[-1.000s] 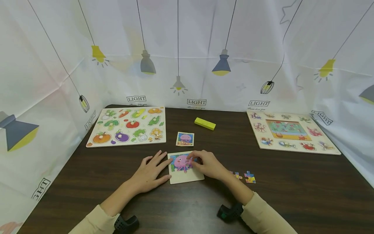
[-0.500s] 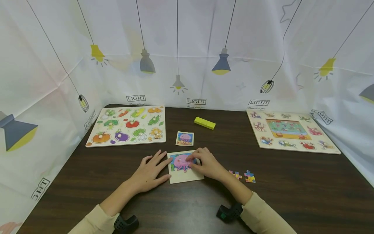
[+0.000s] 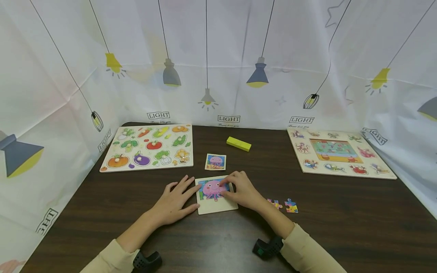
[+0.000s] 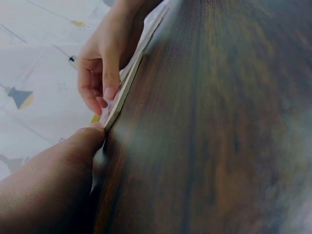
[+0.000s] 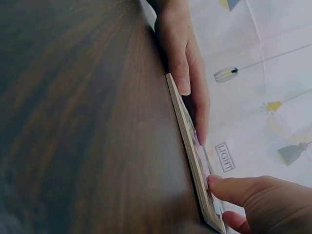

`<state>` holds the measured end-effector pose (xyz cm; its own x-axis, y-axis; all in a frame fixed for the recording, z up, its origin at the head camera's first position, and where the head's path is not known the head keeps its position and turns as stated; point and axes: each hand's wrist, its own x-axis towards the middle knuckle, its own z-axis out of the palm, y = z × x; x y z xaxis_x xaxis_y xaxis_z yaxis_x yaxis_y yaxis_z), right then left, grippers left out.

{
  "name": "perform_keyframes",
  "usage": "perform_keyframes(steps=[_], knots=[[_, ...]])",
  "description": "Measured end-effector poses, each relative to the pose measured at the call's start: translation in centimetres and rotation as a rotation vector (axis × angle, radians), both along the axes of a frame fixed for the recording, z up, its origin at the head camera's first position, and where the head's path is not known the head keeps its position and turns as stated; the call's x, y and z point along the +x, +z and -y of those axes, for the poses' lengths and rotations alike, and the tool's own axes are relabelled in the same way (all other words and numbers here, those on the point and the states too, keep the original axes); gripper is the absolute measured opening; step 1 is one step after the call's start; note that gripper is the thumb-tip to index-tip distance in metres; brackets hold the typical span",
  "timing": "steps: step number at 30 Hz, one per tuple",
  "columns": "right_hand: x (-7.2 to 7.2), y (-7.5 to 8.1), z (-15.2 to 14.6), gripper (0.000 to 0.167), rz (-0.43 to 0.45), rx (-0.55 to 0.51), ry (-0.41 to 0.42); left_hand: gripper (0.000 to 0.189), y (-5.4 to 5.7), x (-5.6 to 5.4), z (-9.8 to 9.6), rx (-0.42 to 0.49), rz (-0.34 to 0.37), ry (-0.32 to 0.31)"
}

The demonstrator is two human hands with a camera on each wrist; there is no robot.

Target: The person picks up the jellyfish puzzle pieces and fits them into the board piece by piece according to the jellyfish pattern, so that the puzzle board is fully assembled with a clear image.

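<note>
A small wooden jigsaw board (image 3: 217, 207) lies on the dark table, with a pink octopus picture (image 3: 211, 187) in its upper part. My left hand (image 3: 174, 203) rests at the board's left edge, fingers spread and fairly straight; index fingertip and thumb touch it. Over the picture's right side, my right hand (image 3: 244, 192) has curled fingers, with thumb and index finger on a jigsaw piece that they partly cover. In the right wrist view, the right thumb (image 5: 229, 187) touches the picture surface. Two loose jigsaw pieces (image 3: 291, 206) lie right of the board, one partly behind the right forearm.
A small octopus picture card (image 3: 216, 162) lies beyond the board, and a yellow block (image 3: 238, 144) farther back. A vegetable puzzle board (image 3: 153, 146) is at back left, a sea-animal puzzle board (image 3: 341, 153) at back right. A printed cloth (image 3: 136, 76) hangs behind the table.
My right fingers have shifted slightly over the picture, and the octopus's second eye and mouth now show. My left hand has stayed in place.
</note>
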<state>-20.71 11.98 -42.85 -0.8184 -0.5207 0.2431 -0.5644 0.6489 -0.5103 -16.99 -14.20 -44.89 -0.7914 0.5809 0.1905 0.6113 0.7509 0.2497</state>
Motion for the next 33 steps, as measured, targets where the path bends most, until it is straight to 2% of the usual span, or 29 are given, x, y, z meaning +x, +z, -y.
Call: perform_keyframes(steps=[8,15,33], knots=[[0.7,0.5,-0.7,0.023,-0.063,-0.011,0.024,0.06,-0.2,0.0,0.0,0.01,-0.01,-0.005],[1.1,0.8,-2.6,0.027,-0.007,0.002,-0.019,0.059,-0.1,0.1,0.0,0.026,-0.022,-0.016],[3.2,0.9,-7.3,0.035,-0.046,0.101,-0.079,0.061,-0.1,0.0,0.0,0.015,-0.013,-0.01]])
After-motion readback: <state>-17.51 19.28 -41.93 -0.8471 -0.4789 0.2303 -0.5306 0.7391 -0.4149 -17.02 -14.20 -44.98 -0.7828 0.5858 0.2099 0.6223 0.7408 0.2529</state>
